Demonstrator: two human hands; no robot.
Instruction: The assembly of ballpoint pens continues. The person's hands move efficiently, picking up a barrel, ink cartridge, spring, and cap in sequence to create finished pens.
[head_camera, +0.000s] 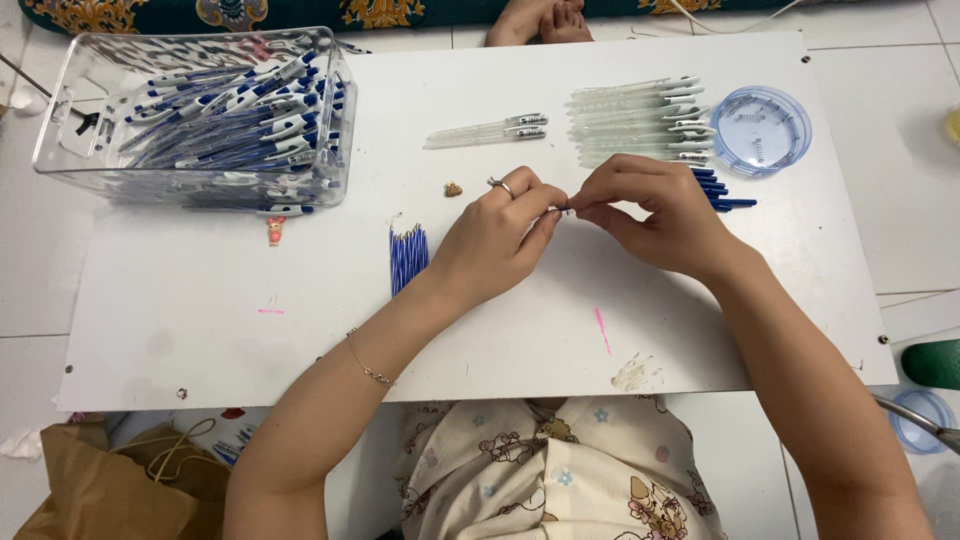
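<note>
White smooth board (300, 330) under left hand (495, 240) and right hand (655, 210), both pinching one tiny thin pen part (566, 210)

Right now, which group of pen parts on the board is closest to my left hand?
The small bundle of blue refills, lying just beside the left hand. The clear barrels and the pair of barrels lie farther up.

A box of pens (235, 115) sits on the board (300, 300) at the upper left. A round tub (762, 130) sits upper right, with pen tubes (640, 120) just left of it. Thin refills (408, 258) lie in the middle.
</note>
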